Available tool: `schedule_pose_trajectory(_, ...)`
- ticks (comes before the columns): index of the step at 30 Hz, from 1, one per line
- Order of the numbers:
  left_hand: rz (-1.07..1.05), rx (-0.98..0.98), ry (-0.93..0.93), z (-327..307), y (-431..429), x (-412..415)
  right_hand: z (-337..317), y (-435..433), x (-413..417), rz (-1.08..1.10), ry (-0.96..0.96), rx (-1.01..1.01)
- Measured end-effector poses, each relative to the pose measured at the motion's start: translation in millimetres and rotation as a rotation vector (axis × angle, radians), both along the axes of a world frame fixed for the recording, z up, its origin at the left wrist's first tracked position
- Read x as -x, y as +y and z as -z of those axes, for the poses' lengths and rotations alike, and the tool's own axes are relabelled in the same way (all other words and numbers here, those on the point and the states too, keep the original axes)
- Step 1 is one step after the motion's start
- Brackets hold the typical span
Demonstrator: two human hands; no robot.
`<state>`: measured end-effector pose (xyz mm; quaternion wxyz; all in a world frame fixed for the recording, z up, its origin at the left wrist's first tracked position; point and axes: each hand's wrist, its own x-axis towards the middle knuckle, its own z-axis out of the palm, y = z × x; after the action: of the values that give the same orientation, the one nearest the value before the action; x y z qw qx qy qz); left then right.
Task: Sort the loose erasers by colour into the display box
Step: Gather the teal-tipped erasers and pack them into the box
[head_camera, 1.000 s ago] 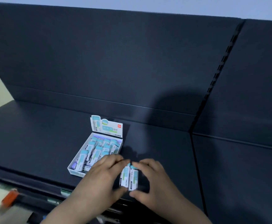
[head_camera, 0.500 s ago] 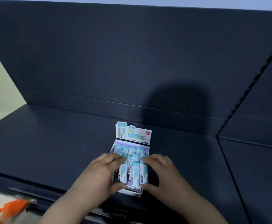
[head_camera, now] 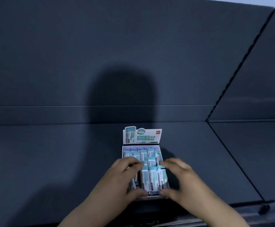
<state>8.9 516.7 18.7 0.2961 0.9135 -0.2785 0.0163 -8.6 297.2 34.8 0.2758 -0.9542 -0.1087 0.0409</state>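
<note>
Both hands were curled about one small bundle of erasers (head_camera: 153, 179), the left hand (head_camera: 123, 179) gripping its left flank and the right hand (head_camera: 182, 179) its right, thumbs at the near end and fingertips hooked over the far end. That bundle lay at the front of the display box (head_camera: 149, 197), directly between the two palms and equally near to each, its long axis running away from the person toward the upright header card (head_camera: 141, 135). Seating it, I judged, called for a straight push down, since the rows behind looked filled.
</note>
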Motion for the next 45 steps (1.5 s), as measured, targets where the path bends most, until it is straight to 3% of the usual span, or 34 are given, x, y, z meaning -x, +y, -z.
schedule_pose_trajectory(8,-0.296,0.025,0.024,1.2,23.9,-9.4,0.7,-4.1,-6.5,0.0,0.014,-0.058)
schedule_pose_trajectory(15,-0.389,0.023,0.266,19.6,20.0,-4.3,20.6,-4.9,-16.9,0.093,-0.021,-0.179)
schedule_pose_trajectory(19,-0.283,0.093,0.322,28.1,12.6,-4.0,29.9,1.8,-20.5,0.129,-0.013,-0.235)
schedule_pose_trajectory(34,-0.286,0.093,0.235,21.3,10.2,5.0,31.6,-7.8,-11.7,0.098,-0.06,-0.253)
schedule_pose_trajectory(36,-0.343,-0.008,0.125,11.8,10.6,2.1,27.6,-8.9,-12.4,0.122,-0.099,-0.244)
schedule_pose_trajectory(39,-0.355,-0.307,0.011,0.2,4.0,-5.1,24.0,-8.4,-14.0,0.117,-0.164,-0.192)
schedule_pose_trajectory(42,-0.297,-0.541,0.009,-6.6,-5.9,-12.5,20.8,-5.7,-12.4,0.092,-0.185,-0.146)
schedule_pose_trajectory(45,-0.302,-0.6,0.035,-5.8,-8.3,-15.5,18.0,-5.3,-10.8,0.109,-0.226,-0.134)
